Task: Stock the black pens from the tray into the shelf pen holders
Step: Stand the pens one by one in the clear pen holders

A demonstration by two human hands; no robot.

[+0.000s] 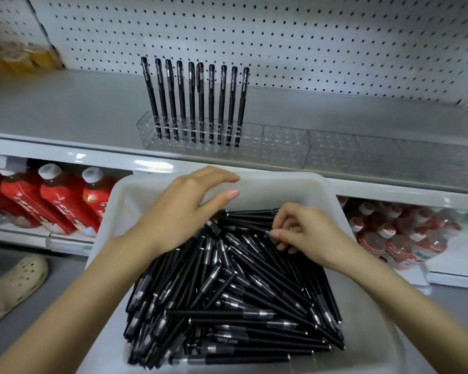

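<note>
A white tray [257, 188] in front of me holds a heap of several black pens [227, 292]. My left hand [184, 211] hovers over the heap's far left part with fingers spread and relaxed, holding nothing. My right hand [305, 236] reaches into the heap's far right part, its fingertips curled and pinching a black pen [250, 228]. On the grey shelf [65, 109] stands a clear pen holder [278, 143] with a row of several black pens [197, 103] upright in its left end. A second clear holder [389, 155] lies to its right.
White pegboard [281, 36] backs the shelf. Red-labelled bottles [57, 198] lie on the lower shelf at left, and wrapped bottles with red caps [395, 233] at right. A perforated cream shoe [14, 287] is at lower left. Yellow packages [19, 59] sit at the shelf's far left.
</note>
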